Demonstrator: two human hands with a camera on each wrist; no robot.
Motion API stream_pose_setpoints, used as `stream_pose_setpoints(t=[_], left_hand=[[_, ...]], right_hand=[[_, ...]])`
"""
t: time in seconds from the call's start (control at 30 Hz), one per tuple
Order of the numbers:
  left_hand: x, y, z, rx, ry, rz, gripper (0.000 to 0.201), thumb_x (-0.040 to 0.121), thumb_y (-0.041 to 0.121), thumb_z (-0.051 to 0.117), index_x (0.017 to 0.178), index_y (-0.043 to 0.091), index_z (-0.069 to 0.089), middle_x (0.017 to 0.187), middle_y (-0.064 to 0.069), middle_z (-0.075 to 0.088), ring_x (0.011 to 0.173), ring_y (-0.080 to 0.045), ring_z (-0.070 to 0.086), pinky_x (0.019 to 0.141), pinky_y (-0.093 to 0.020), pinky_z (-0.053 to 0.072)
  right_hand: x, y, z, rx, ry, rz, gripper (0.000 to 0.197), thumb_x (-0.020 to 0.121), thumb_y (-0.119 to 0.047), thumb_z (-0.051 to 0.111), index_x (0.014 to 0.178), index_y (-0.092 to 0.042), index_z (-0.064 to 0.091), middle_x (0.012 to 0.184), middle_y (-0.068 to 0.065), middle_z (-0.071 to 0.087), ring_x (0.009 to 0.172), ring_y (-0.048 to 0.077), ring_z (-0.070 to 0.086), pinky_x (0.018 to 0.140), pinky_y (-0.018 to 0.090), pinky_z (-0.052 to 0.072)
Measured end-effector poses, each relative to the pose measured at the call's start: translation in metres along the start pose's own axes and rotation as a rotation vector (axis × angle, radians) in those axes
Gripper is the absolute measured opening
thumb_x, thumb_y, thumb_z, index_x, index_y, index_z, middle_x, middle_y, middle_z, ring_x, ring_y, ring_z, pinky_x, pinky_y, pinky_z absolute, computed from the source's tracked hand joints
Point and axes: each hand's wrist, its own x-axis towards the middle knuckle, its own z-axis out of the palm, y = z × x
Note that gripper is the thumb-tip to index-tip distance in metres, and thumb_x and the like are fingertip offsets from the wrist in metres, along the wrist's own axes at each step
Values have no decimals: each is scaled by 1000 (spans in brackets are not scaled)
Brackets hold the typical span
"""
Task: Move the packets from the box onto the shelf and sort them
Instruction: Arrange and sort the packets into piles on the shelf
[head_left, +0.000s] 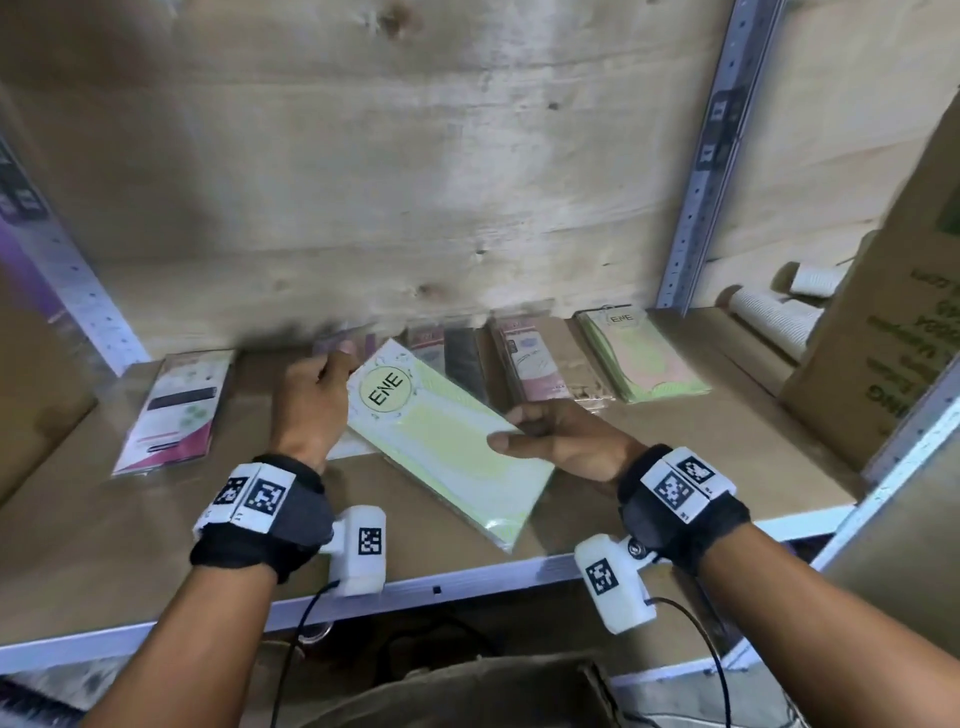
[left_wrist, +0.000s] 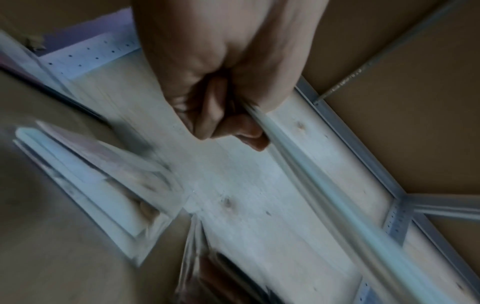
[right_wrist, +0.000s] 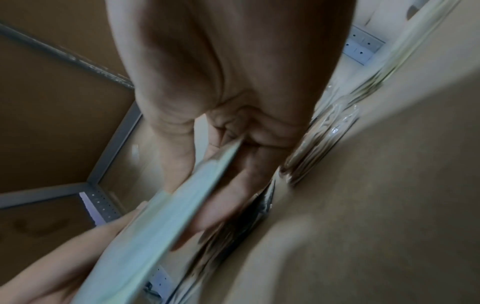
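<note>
A pale green and white packet (head_left: 441, 441) marked "ENE" hangs tilted just above the shelf board (head_left: 727, 447), held by both hands. My left hand (head_left: 317, 400) grips its far left end, fingers curled round the edge (left_wrist: 259, 121). My right hand (head_left: 550, 436) pinches its right long edge, thumb on top, fingers under the packet (right_wrist: 182, 205). Other packets lie along the back of the shelf: a pink one (head_left: 174, 410) at left, dark and pink ones (head_left: 467, 358) in the middle, a brown one (head_left: 540, 364), and a matching green "ENE" packet (head_left: 644, 358) at right.
A plywood back wall (head_left: 389, 182) closes the shelf. Perforated metal uprights (head_left: 701, 171) stand at both sides. A large cardboard box (head_left: 893, 322) and paper cup stacks (head_left: 774, 317) fill the right bay. An open cardboard box (head_left: 467, 696) sits below the shelf's front edge.
</note>
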Motion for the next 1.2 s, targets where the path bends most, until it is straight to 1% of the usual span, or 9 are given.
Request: stream_pose_setpoints(t=[0.17, 0.27, 0.4, 0.5, 0.6, 0.7, 0.8, 1.0, 1.2], left_hand=[[0, -3, -15, 5, 13, -10, 60, 99, 45, 49, 82, -11, 60, 69, -16, 61, 62, -18, 47, 52, -27, 32], [-2, -5, -18, -159, -9, -114, 52, 97, 48, 54, 86, 1, 71, 77, -5, 73, 61, -16, 60, 52, -22, 42], [-6, 1, -22, -433, -96, -319, 61, 92, 73, 37, 93, 24, 73, 87, -4, 78, 80, -22, 65, 72, -36, 45], [-13, 5, -21, -537, -223, -285, 66, 88, 76, 40, 104, 22, 72, 90, -9, 78, 63, -18, 62, 57, -28, 44], [-30, 10, -14, -447, -427, -218, 52, 81, 61, 67, 114, 22, 70, 101, -3, 77, 71, -16, 67, 54, -23, 51], [-44, 19, -4, -361, -543, -125, 40, 82, 34, 78, 119, 24, 67, 110, 1, 76, 94, -14, 73, 66, -26, 58], [-47, 28, 4, -368, -531, -105, 48, 82, 18, 79, 126, 25, 61, 113, 2, 75, 101, -14, 73, 79, -34, 61], [-42, 61, 48, -322, -393, -111, 46, 76, 9, 83, 117, 12, 62, 106, -3, 75, 93, -16, 74, 69, -31, 62], [-21, 110, 133, -206, -443, -95, 29, 75, 7, 84, 96, 16, 66, 92, 1, 74, 79, -12, 72, 59, -23, 60]], right_hand=[[-2, -1, -2, 89, -37, 13, 16, 87, -11, 72, 103, -6, 73, 105, 10, 75, 93, 21, 68, 77, 26, 57], [-6, -4, 1, 76, -70, 60, 11, 89, -12, 70, 100, -10, 73, 94, -1, 73, 85, 21, 66, 57, 27, 60], [-8, -9, 4, 139, -34, 39, 12, 90, -11, 68, 101, -6, 70, 102, 10, 73, 87, 31, 66, 56, 27, 60], [-6, -12, 10, 224, 13, 53, 24, 89, -13, 69, 109, 1, 67, 117, 17, 69, 91, 35, 66, 61, 28, 62], [-2, -15, 19, 318, 62, 38, 19, 89, -9, 69, 107, -1, 65, 110, 14, 69, 91, 18, 68, 60, 29, 62], [3, -16, 24, 355, 118, 25, 20, 88, -9, 70, 106, -1, 65, 112, 19, 71, 95, 26, 71, 64, 34, 63], [4, -20, 21, 350, 173, 12, 31, 88, -10, 71, 112, 8, 62, 112, 23, 70, 95, 28, 72, 67, 36, 63], [2, -30, -17, 262, 316, 35, 33, 89, -13, 70, 115, 5, 62, 109, 23, 71, 82, 38, 67, 61, 37, 61], [-4, -28, -91, 133, 494, 28, 30, 83, -1, 70, 112, 3, 65, 84, 14, 68, 56, 22, 55, 48, 29, 44]])
